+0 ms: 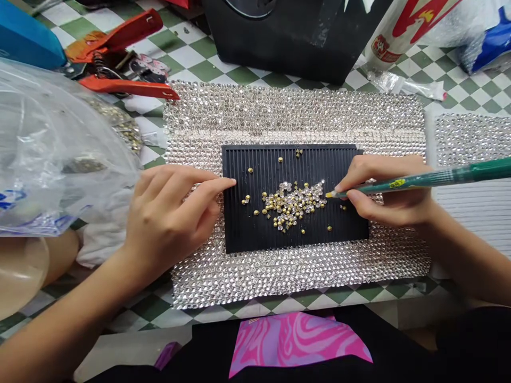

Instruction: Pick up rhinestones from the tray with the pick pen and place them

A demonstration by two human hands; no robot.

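A green pen (447, 174) is clamped in the grip of the right hand (393, 206), its yellow tip (329, 195) held just beside rhinestones (293, 203) heaped on a black ribbed tray (247, 236). The tray's left edge is touched by the left hand (171, 207) — its fingers loosely apart — and a glittering sheet (279, 111) is seen beneath, on the checked surface (195, 53).

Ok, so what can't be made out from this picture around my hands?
All in the head view:
Green pen: far end cut off by the right edge.
Small stones: heaped together and too small to count.
Black ribbed tray: part of its right edge is hidden by your right hand.
Glittering sheet: middle hidden beneath the tray.
Black box: top cut off by the upper edge.
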